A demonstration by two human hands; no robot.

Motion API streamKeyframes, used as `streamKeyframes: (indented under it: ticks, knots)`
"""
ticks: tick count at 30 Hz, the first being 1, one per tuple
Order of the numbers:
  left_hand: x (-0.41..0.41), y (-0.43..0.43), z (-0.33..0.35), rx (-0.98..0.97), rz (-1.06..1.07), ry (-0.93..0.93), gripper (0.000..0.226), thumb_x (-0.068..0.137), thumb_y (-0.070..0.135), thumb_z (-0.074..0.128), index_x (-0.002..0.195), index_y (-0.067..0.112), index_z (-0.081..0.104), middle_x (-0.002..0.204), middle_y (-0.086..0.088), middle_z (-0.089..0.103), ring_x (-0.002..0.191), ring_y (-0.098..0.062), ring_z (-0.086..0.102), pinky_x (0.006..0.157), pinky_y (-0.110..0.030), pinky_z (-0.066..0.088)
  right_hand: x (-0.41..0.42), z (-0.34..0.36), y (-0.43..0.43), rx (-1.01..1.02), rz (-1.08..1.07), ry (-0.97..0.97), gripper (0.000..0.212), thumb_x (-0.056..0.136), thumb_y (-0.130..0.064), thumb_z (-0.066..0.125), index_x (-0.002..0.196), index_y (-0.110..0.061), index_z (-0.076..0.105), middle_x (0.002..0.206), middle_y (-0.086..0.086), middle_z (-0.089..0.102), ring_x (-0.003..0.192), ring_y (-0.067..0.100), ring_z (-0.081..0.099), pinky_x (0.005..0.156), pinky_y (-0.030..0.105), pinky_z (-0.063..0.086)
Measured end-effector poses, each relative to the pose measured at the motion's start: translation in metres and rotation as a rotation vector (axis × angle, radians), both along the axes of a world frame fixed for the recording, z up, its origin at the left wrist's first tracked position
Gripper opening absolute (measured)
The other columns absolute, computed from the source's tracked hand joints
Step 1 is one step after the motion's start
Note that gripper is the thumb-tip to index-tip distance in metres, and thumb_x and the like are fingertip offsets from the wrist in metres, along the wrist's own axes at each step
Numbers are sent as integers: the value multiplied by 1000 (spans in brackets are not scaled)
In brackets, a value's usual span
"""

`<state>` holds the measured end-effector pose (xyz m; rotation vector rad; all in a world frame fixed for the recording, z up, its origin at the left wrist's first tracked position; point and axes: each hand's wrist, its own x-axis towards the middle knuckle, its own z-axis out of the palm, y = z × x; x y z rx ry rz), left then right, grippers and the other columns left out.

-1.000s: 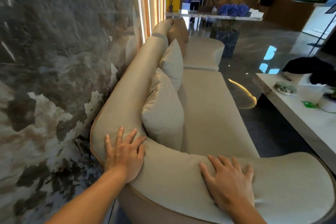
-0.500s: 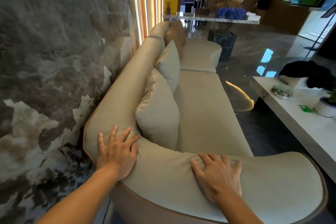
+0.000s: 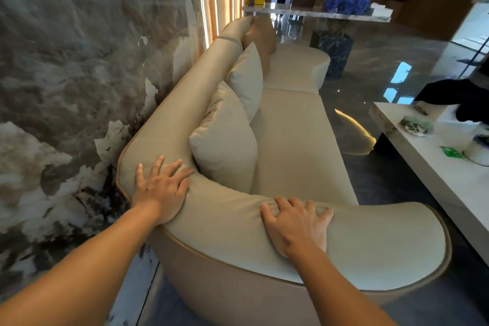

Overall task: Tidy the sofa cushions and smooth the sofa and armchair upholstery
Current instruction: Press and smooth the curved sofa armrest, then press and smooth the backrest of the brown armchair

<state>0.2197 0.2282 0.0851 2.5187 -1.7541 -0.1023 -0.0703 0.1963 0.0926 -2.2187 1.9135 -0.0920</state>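
A long beige sofa runs away from me along the marble wall, with a curved padded arm nearest me. My left hand lies flat with spread fingers on the corner where the arm meets the backrest. My right hand presses palm down on the top of the arm, and the fabric bunches slightly at its fingertips. Neither hand holds anything. Two beige cushions lean upright against the backrest, the near cushion and a second cushion behind it. A tan cushion stands at the far end.
A marble wall stands close on the left. A white low table with small items and a dark cloth is on the right. Glossy dark floor lies between sofa and table. A console with blue flowers stands beyond the sofa.
Both hands have slid a little toward me and to the left along the sofa arm. The fabric now wrinkles under my right fingertips.
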Motion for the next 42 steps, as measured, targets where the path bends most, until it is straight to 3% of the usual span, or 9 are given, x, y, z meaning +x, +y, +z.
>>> streamKeyframes:
  ticks: [9,13,16,19,24,26,31,35,42]
  knots:
    - [-28,12,18,268,145,84,54,98,52,11,152,46,11,166,8,-1,151,-25,-8,120,-55,-3,-9,8,4,171,97,75,74,90,-65,2,153,-32,19,160,3,28,148,36,10,110,70,-5]
    - [-46,13,78,649,-19,50,60,93,57,32,148,33,33,156,-5,32,139,-33,34,111,-48,33,-38,22,27,343,266,118,69,94,-65,8,154,-35,-7,165,4,-10,150,33,-13,117,61,-9]
    - [-86,38,118,845,-135,157,53,91,51,48,135,24,55,140,-4,53,122,-28,51,103,-41,42,-64,56,50,550,319,158,74,94,-60,37,155,-35,2,165,3,-10,150,32,-11,120,55,2]
    - [-149,87,153,896,-202,330,48,95,44,52,131,12,59,134,-8,57,114,-31,60,93,-38,52,-87,112,84,758,280,165,60,98,-43,50,146,-9,41,159,15,28,145,33,27,115,42,27]
    - [-269,169,211,729,-652,137,41,96,38,44,122,13,64,135,-10,58,119,-32,56,99,-39,45,-179,199,227,720,-32,64,32,95,-27,47,93,-5,70,119,23,66,111,39,62,92,39,49]
    - [-315,208,230,694,-842,58,44,97,40,43,121,12,66,133,-12,61,119,-32,57,96,-35,45,-218,227,298,746,-202,30,32,90,-29,48,62,-15,56,85,13,70,86,34,70,90,39,54]
    - [-441,299,247,721,-1135,-97,43,96,36,44,106,3,70,113,-20,70,100,-33,67,86,-37,54,-316,263,480,759,-616,-150,34,90,-31,46,64,-14,58,66,3,68,49,16,59,83,36,56]
    - [-540,391,267,710,-1379,-184,36,89,43,46,76,16,66,89,-10,68,87,-30,66,73,-31,50,-387,282,644,758,-995,-274,32,89,-34,42,69,-14,56,72,1,69,55,21,62,81,36,55]
    - [-667,565,296,676,-1769,-348,32,86,45,49,65,22,57,106,-11,70,98,-31,65,83,-34,51,-439,305,896,661,-1579,-525,36,89,-30,50,110,-5,65,85,7,70,74,30,67,66,34,52]
